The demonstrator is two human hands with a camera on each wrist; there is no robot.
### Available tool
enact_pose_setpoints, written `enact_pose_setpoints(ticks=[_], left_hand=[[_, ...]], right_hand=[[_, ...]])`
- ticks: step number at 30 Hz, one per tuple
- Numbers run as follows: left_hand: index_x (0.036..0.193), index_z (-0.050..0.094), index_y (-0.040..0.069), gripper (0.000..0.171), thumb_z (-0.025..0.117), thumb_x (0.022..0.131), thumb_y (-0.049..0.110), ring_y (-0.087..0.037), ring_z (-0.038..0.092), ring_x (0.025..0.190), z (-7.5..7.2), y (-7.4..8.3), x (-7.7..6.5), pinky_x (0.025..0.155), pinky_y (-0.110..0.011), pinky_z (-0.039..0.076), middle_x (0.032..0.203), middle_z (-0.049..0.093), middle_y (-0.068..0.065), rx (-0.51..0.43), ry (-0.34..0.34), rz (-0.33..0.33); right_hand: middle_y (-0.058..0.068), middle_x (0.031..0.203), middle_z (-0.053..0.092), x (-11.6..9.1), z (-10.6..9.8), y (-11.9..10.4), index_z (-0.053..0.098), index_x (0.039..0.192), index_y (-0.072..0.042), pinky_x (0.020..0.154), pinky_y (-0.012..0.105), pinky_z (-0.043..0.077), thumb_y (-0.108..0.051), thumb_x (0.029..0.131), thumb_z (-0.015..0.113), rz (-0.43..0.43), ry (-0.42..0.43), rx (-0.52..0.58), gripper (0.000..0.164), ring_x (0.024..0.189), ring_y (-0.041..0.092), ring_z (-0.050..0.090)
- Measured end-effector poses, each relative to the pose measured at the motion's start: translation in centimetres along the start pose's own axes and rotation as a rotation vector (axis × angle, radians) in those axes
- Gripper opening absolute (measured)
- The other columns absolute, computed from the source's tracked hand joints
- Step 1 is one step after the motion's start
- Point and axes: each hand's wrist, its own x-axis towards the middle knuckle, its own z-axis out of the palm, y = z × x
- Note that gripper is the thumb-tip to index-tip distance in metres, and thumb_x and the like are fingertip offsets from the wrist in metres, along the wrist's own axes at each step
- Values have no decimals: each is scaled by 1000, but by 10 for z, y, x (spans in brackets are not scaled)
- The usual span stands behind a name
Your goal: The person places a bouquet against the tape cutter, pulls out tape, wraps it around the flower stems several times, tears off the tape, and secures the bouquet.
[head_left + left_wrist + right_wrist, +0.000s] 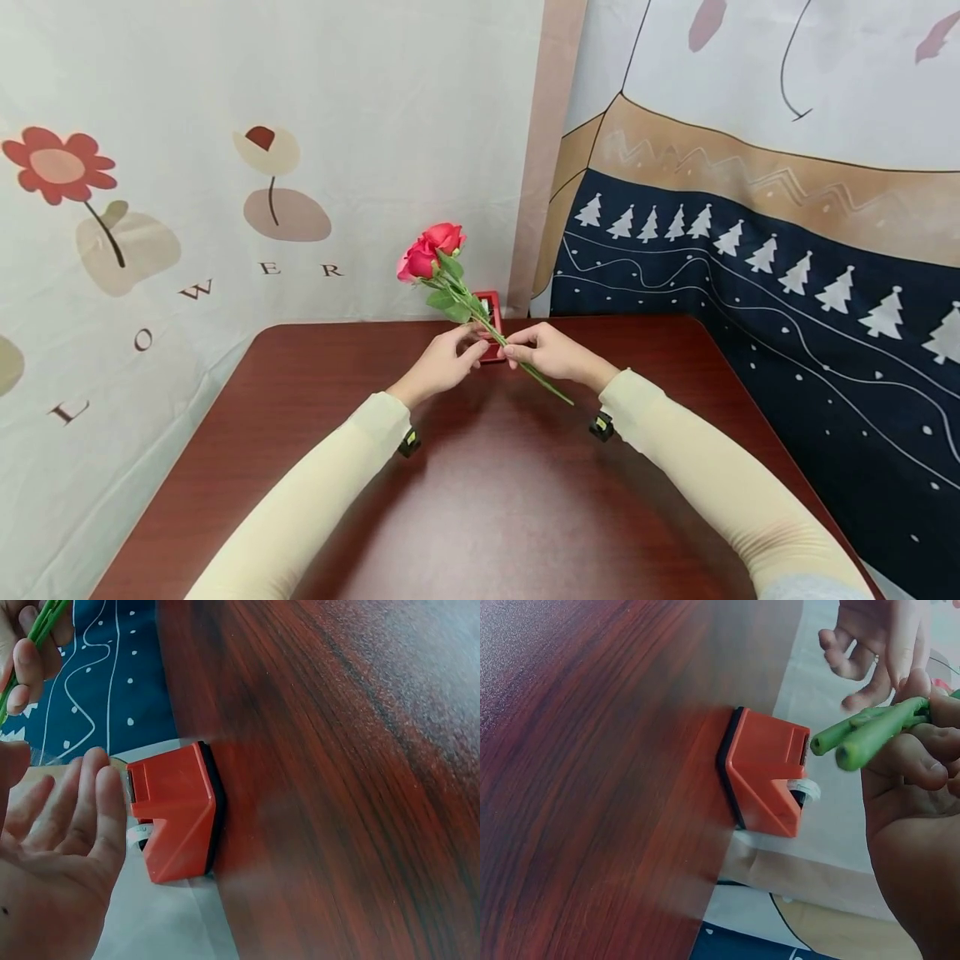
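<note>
Two artificial red roses (422, 260) lean to the upper left, their green stems (552, 390) slanting down to the right. My right hand (555, 352) pinches the stems between thumb and fingertips. Right beside them, my left hand (444, 360) reaches up with its fingers extended and spread, fingertips close to the stems. In the left wrist view a thin clear strip (54, 760), like sticky tape, shows beside the left thumb. A red tape dispenser (176, 802) stands just behind the hands. The cut stem ends (847, 754) point toward the right wrist camera.
The dark reddish-brown wooden table (480, 500) extends in front of the hands. Behind its far edge hang a pale curtain (420, 108) with printed flowers and a navy cloth (810, 383) with white trees. A small black device (602, 426) is on the right wrist.
</note>
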Motion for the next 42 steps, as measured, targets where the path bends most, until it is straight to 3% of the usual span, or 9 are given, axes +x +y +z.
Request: enact_pose_setpoints(ticks=[3, 8, 15, 21, 24, 30, 34, 38, 42], left_hand=[[150, 62, 10, 44, 59, 115, 36, -26, 78, 93, 3, 0, 1, 79, -34, 61, 130, 78, -10, -5, -29, 2], [137, 70, 10, 30, 59, 115, 27, -23, 77, 89, 6, -3, 2, 79, -32, 61, 121, 80, -15, -19, -17, 34], [124, 79, 13, 23, 64, 113, 27, -21, 77, 85, 1, -1, 0, 79, -33, 58, 100, 81, -13, 23, 36, 65], [111, 82, 14, 23, 65, 112, 31, -15, 73, 84, -2, -3, -2, 78, -32, 54, 91, 80, -11, 63, 39, 64], [106, 82, 18, 21, 66, 112, 31, -18, 72, 83, -3, -2, -1, 77, -32, 54, 90, 80, -9, 64, 43, 75], [113, 84, 16, 21, 67, 111, 29, -22, 71, 82, -5, 3, 0, 77, -34, 55, 88, 79, -8, 63, 62, 98], [116, 85, 16, 21, 68, 110, 28, -15, 70, 81, -7, 7, 2, 79, -34, 56, 89, 80, -6, 79, 70, 100], [114, 85, 15, 22, 68, 110, 28, -13, 70, 83, -8, 9, 3, 83, -34, 56, 94, 82, -12, 94, 66, 92], [112, 85, 13, 23, 68, 110, 29, -18, 70, 85, -7, 10, 3, 84, -34, 55, 95, 82, -14, 106, 59, 97]], right_hand=[[7, 97, 75, 0, 1, 1, 78, 92, -14, 81, 34, 47, -24, 114, 62, -7, -23, 10, 29, 92, 21, 59], [0, 88, 70, 0, 1, 1, 78, 92, -14, 77, 32, 46, -25, 114, 62, -17, -32, 11, 29, 85, 17, 56], [18, 94, 73, -2, -3, 3, 81, 97, -17, 74, 34, 44, -28, 113, 65, 15, 22, -7, 26, 80, 19, 54], [16, 105, 81, -2, -2, 8, 83, 118, -12, 85, 34, 56, -27, 111, 67, 67, 34, 22, 23, 103, 36, 71], [18, 110, 81, -2, -1, 8, 82, 121, -11, 87, 35, 58, -26, 111, 67, 80, 40, 36, 23, 107, 37, 73], [7, 99, 79, -1, 1, 6, 82, 114, -16, 71, 33, 54, -29, 109, 71, 122, 75, 59, 18, 79, 19, 63], [9, 90, 71, 0, 4, 7, 78, 114, -8, 56, 30, 43, -28, 108, 73, 148, 64, 142, 22, 58, 16, 49], [6, 84, 67, 1, 6, 10, 76, 114, -2, 53, 33, 42, -29, 106, 76, 150, 54, 180, 28, 53, 15, 46], [4, 82, 68, 1, 7, 13, 75, 106, -7, 54, 36, 48, -32, 104, 78, 145, 50, 177, 26, 52, 15, 49]])
